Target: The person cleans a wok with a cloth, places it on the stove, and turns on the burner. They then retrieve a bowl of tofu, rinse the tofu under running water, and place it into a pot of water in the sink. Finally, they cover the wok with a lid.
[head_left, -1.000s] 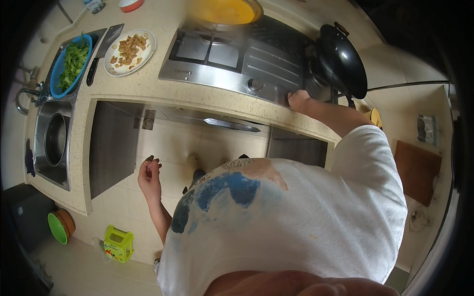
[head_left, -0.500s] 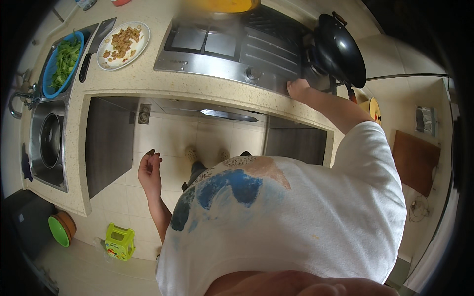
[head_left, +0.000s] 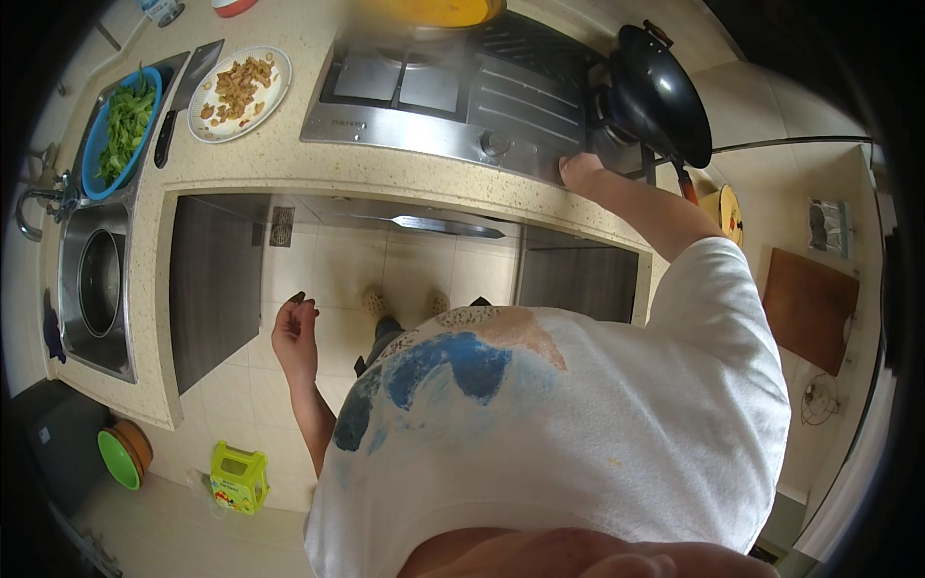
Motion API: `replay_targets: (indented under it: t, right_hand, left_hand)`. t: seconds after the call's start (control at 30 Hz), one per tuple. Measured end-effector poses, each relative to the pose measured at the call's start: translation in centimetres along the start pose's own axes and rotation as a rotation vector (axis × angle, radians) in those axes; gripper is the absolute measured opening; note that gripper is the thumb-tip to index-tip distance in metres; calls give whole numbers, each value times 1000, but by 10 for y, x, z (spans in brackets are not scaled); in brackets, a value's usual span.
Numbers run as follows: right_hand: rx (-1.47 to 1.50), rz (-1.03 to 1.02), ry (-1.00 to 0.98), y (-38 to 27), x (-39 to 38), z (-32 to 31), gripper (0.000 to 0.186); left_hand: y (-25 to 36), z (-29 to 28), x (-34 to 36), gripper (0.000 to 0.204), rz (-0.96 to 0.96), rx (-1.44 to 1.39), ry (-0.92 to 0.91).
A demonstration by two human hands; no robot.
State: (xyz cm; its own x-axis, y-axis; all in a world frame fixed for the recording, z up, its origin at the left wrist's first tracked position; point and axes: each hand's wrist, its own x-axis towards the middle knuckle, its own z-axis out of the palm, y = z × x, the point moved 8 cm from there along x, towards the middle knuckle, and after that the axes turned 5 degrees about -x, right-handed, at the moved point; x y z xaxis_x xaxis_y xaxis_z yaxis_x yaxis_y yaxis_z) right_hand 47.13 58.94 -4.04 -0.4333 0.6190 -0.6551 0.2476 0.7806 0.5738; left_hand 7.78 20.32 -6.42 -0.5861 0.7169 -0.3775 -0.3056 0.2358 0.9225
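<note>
My right hand (head_left: 580, 171) reaches to the right end of the gas stove's (head_left: 424, 139) steel front panel. Its fingers are closed around what appears to be a stove knob, which the hand hides. Another knob (head_left: 495, 144) shows to its left. Just beyond that hand, a black wok (head_left: 657, 96) sits tilted over the right burner. My left hand (head_left: 296, 332) hangs low in front of the counter, fingers curled, with a small dark thing at the fingertips that I cannot make out. A pot of yellow-orange food (head_left: 434, 12) stands at the back left burner, partly blurred by steam.
On the counter (head_left: 289, 171) lie a plate (head_left: 204, 129) of chopped brown food and a cleaver (head_left: 166, 138). A blue basket (head_left: 93, 176) of leafy greens stands by the sink (head_left: 122, 358), which holds a metal pot (head_left: 99, 279). A green stool (head_left: 239, 477) is on the floor.
The view has shifted slightly. Both hands keep nearly the same places, the right at the stove panel and the left hanging low.
</note>
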Motion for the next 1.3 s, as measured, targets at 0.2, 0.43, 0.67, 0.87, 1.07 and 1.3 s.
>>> replay_targets:
  t: [0.2, 0.43, 0.67, 0.87, 1.07, 1.3]
  right_hand:
    - [31, 58, -78, 1, 1, 5, 28]
    - [53, 48, -47, 0, 0, 4, 27]
    - [60, 83, -83, 1, 4, 9, 28]
    - [68, 104, -60, 2, -1, 5, 28]
    - [92, 130, -32, 9, 18, -17, 26]
    - [197, 167, 1, 9, 6, 3, 24]
  left_hand:
    - [2, -3, 2, 26, -4, 33, 2]
    - [-3, -6, 5, 25, 1, 10, -15]
    - [-3, -7, 12, 26, 7, 52, -43]
    - [0, -5, 17, 27, -10, 59, -57]
    - [9, -9, 28, 26, 47, 45, -47]
    - [11, 5, 30, 27, 152, 86, -141]
